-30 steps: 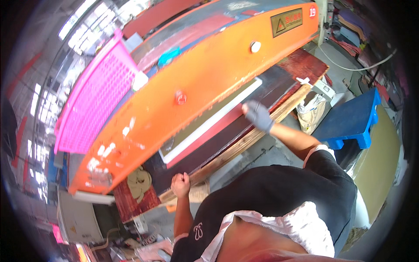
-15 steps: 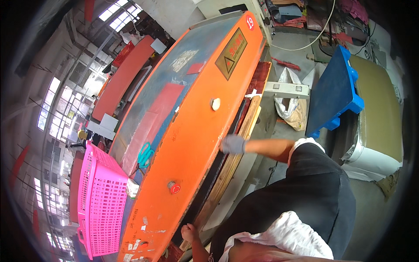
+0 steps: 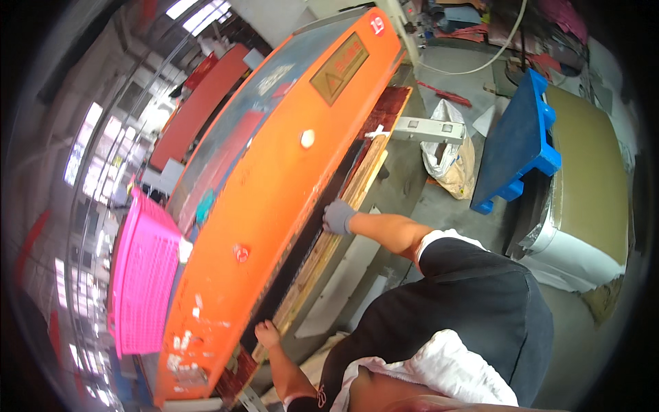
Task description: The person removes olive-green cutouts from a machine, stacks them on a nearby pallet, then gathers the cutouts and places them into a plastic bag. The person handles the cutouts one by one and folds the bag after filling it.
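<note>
Since the frame half a second back, the view has tilted a little further and the right hand (image 3: 338, 217), in a grey glove, has slid down along the machine's edge, while the bare left hand (image 3: 266, 334) sits lower in the picture than before. Both hands are on the wooden board (image 3: 328, 242), a long pale slab lying under the overhang of the big orange press (image 3: 274, 206). The right hand's fingers curl over the board's upper edge, just beside the dark slot beneath the orange housing; whether they pinch it or only press on it cannot be told. The left hand rests against the board's near end, fingers bent onto the edge, grip likewise unclear. A white round knob (image 3: 307, 139) and a red button (image 3: 241, 253) sit on the press's orange face. A pink plastic crate (image 3: 141, 275) stands on the far side of the machine. On the concrete floor to the right are a blue pallet (image 3: 515, 141) leaning upright, a pale sack (image 3: 449, 154) and a grey metal bracket (image 3: 429, 128).
</note>
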{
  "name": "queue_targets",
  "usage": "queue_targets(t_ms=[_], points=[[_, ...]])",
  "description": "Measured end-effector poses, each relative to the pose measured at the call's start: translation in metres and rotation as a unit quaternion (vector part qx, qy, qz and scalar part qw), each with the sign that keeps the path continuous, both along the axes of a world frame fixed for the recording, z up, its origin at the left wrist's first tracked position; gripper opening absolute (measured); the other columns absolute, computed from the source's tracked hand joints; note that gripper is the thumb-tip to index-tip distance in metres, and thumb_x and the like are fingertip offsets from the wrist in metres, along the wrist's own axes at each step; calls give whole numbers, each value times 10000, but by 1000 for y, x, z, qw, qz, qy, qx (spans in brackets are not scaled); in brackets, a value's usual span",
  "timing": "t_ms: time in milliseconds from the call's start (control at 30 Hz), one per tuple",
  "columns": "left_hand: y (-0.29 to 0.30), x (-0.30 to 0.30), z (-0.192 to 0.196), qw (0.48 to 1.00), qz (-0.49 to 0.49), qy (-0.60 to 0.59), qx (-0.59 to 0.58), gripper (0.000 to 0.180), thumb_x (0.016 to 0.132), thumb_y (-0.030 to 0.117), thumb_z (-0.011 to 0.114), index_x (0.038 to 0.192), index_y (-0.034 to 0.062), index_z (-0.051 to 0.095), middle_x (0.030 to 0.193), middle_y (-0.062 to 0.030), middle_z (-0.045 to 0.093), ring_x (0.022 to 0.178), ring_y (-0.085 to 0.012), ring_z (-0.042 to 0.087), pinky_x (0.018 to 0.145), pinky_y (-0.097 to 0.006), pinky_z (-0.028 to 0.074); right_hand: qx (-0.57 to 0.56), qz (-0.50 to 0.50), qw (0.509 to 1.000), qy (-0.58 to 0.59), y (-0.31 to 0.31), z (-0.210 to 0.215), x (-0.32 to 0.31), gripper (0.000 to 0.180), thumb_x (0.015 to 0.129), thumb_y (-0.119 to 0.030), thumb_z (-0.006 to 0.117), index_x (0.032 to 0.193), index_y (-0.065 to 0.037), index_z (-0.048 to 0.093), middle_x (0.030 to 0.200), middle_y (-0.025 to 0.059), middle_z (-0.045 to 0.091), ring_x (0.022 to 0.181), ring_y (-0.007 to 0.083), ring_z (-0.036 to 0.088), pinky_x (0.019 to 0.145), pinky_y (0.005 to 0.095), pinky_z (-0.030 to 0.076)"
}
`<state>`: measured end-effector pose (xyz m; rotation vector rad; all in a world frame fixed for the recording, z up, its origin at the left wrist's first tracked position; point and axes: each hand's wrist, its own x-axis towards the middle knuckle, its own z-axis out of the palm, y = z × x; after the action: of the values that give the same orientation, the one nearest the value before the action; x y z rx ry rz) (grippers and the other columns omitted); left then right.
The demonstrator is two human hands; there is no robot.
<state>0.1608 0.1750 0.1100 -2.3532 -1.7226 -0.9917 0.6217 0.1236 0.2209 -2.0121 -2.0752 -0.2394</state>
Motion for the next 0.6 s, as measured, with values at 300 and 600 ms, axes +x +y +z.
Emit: queue_targets(t_ms=[300,600], points=[[-113,-15,-4,996,22,26,-77,328,800,260,497,622,-13,534,686,-207,550,726,-392,544,686,-489,426,144,-10,990,-1,-106,-52,-22,295,773,-328,507,640,-107,649,676,94,584,670,277,563,646,418,417],[-298,-36,0,996,20,8,-82,281,791,252,527,615,33,544,703,-133,561,716,-342,562,635,-461,454,169,-30,977,123,-265,-40,-78,185,737,-264,609,730,-79,593,633,103,536,645,301,544,614,420,423]])
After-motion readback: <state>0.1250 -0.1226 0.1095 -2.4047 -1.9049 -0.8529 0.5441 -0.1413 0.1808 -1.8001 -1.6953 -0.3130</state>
